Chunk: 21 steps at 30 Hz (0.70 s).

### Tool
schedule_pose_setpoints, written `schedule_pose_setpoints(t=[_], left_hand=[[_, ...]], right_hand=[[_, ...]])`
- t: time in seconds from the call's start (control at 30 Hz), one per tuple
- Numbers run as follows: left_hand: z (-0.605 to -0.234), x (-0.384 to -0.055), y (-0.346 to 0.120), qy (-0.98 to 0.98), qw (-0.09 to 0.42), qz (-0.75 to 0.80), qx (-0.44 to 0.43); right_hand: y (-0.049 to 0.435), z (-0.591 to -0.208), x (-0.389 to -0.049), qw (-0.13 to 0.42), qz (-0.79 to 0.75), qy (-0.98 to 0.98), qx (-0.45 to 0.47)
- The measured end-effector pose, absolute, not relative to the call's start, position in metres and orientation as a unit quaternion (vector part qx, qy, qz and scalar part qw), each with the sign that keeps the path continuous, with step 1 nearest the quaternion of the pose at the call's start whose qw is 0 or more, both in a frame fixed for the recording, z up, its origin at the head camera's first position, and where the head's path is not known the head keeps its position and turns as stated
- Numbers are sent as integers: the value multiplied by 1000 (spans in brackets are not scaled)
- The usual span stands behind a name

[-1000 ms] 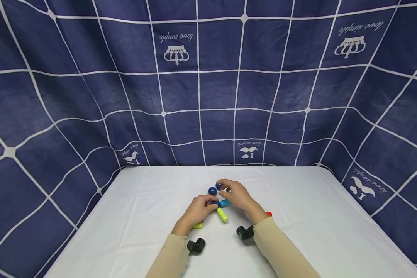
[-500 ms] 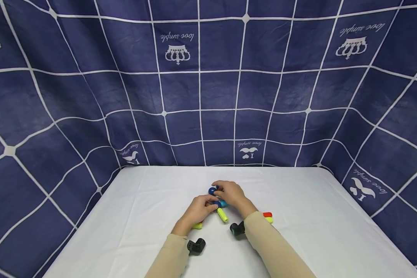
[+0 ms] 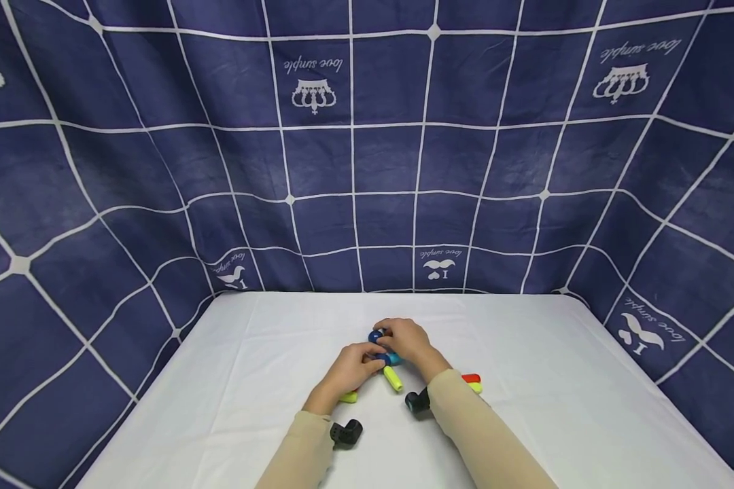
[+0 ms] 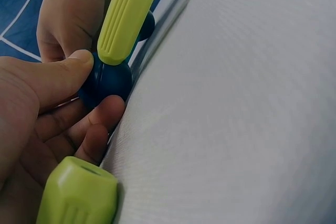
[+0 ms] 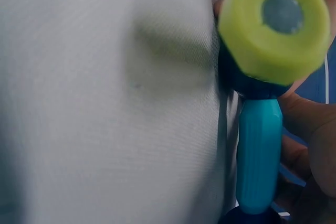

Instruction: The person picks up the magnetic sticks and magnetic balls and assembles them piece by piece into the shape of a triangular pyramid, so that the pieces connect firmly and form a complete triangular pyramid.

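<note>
Close together, the left hand (image 3: 350, 367) holds a first blue ball (image 4: 118, 82) and the right hand (image 3: 406, 338) a second blue ball (image 3: 376, 337) at the white table (image 3: 281, 339).
The left thumb and fingers are bent in, parted only by their ball, which a yellow-green rod (image 3: 393, 379) and a light blue rod (image 5: 259, 156) both touch. The right fingers curl around theirs, contact partly hidden, just beyond the first. Near the right sleeve (image 3: 483, 424) lies a red rod (image 3: 472, 378).

Bright, even head view; dim, greyish wrist views
Beside the yellow-green rod (image 5: 247, 59), a blurred, soft-edged shadow spreads over the table (image 5: 105, 140).
</note>
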<state>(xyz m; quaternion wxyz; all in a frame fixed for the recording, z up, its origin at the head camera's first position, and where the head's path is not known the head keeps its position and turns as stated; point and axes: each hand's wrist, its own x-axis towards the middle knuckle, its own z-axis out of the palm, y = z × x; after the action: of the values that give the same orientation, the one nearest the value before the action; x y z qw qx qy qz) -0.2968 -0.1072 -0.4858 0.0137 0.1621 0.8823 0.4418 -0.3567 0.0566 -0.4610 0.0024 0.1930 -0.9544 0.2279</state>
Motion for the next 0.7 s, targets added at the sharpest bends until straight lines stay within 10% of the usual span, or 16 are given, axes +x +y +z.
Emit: schedule_pose_setpoints(t=[0.7], left_hand=[[-487,-298,-108,877,20,452,162]], right_hand=[[68,-456,-343,53,335,-921,191]])
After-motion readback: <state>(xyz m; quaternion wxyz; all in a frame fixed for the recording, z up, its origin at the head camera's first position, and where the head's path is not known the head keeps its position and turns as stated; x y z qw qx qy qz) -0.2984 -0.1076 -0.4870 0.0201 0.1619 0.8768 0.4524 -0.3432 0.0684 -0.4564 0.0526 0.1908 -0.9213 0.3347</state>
